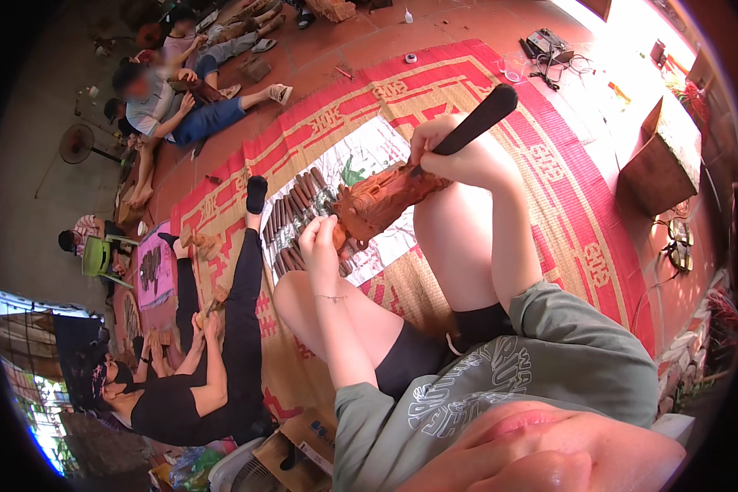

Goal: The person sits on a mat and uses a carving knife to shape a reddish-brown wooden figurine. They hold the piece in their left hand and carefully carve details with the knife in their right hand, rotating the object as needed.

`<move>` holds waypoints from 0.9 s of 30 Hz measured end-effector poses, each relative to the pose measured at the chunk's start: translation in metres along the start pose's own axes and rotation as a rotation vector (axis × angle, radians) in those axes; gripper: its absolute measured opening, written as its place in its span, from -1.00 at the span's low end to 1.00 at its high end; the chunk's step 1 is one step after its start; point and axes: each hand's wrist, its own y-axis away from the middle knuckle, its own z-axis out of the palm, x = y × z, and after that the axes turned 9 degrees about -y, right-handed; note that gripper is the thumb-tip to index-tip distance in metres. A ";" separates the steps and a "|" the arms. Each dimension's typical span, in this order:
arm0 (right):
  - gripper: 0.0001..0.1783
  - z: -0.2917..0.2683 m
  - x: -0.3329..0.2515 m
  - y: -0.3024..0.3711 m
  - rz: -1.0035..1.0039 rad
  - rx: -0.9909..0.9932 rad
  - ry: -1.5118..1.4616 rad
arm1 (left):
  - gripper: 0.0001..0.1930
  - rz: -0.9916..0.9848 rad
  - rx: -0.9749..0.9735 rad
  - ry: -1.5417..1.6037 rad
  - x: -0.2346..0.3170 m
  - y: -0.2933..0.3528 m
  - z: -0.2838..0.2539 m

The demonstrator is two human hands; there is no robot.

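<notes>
At about nine o'clock a person in black clothes [213,361] sits on the floor with legs stretched out along the left edge of the red and tan woven mat [549,189]. This person's hands hold a small brown wooden piece [207,307]. At about ten o'clock, more people [168,90] sit on the bare red floor, well apart from the mat.

Near the middle, a white printed paper sheet [369,156] lies on the mat. A row of dark brown wooden sticks [291,213] lies on its left part.

The left hand [318,242] is curled around the lower end of the reddish-brown carved wooden figure [377,201]. Its fingers are bent and grip the wood. The figure is tilted, with its top toward one o'clock, and it is held up above the paper, just beside the bare knee.

The right hand [459,156] is closed tight around a long black tool handle [476,121]. The tool's low end touches the top of the figure.

Toward three o'clock, the mat is mostly bare, so there is room on that side. Past its right edge stands a brown woven basket [664,160]. At one o'clock, black cables and small boxes [549,49] lie on the floor.
</notes>
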 end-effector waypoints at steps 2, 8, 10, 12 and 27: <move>-0.87 -0.003 0.006 0.004 0.020 0.070 -0.028 | -0.78 0.006 0.015 0.000 -0.001 0.001 0.000; -0.88 0.006 -0.009 0.004 0.031 -0.045 -0.034 | -0.79 0.025 -0.010 0.000 0.000 -0.001 0.000; -0.88 0.002 -0.005 0.001 0.055 -0.048 -0.053 | -0.79 0.020 0.002 0.008 -0.001 -0.001 -0.001; -0.89 -0.004 0.003 0.004 0.056 0.062 -0.038 | -0.80 0.035 -0.003 0.012 -0.004 -0.002 -0.002; -0.90 0.001 0.004 -0.001 0.110 0.015 -0.139 | -0.80 0.031 -0.019 0.025 -0.003 -0.003 -0.004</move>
